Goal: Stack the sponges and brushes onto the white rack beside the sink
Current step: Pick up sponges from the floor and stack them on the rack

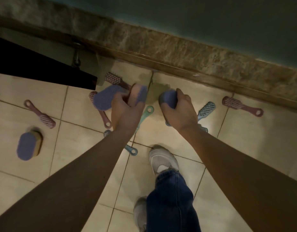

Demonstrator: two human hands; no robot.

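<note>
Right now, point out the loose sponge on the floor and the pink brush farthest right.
loose sponge (26, 146), head view, purple top face.
pink brush (242, 107), head view, middle of its handle.

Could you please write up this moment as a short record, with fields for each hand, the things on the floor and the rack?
left hand: grips two sponges
right hand: grips one purple sponge
floor sponge: lies at far left on the tiles
brushes: several lie scattered, among them a pink brush and a teal brush
rack: not in view
</note>
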